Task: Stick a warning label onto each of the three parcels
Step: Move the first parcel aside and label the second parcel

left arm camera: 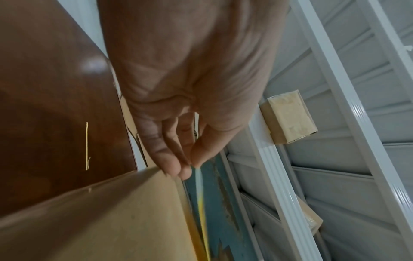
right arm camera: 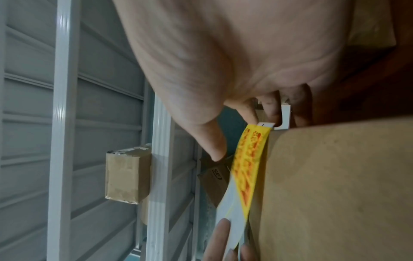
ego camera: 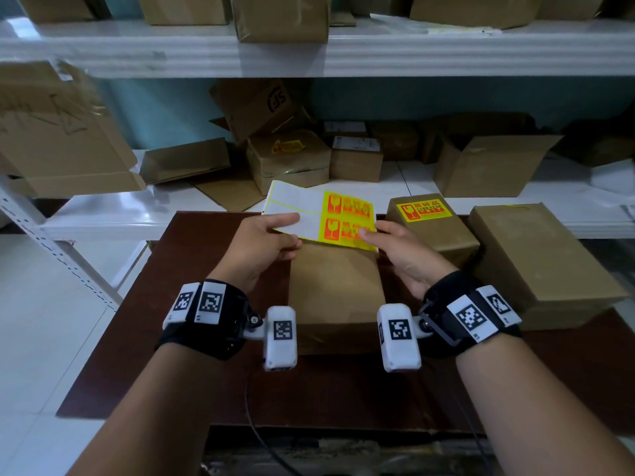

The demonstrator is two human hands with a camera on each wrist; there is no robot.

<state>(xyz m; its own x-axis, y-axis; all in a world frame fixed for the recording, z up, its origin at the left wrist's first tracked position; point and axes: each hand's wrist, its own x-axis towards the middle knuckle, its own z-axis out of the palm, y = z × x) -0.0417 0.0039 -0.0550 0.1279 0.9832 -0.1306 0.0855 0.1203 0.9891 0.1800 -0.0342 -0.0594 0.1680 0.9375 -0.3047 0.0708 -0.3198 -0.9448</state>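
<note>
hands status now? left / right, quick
Left hand: pinching the blank end of the label sheet.
Right hand: fingertips pinching the sheet's yellow label end, above the middle parcel.

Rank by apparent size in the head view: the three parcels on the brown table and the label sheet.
1. Right parcel, largest.
2. Middle parcel, partly covered by the sheet and hands, so its rank is unsure.
3. Labelled parcel and label sheet: look alike, not ranked.

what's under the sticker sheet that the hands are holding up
Under the label sheet, held by the left hand and right hand, lies a plain brown parcel on the dark table. Its far end is covered by the sheet.
</note>
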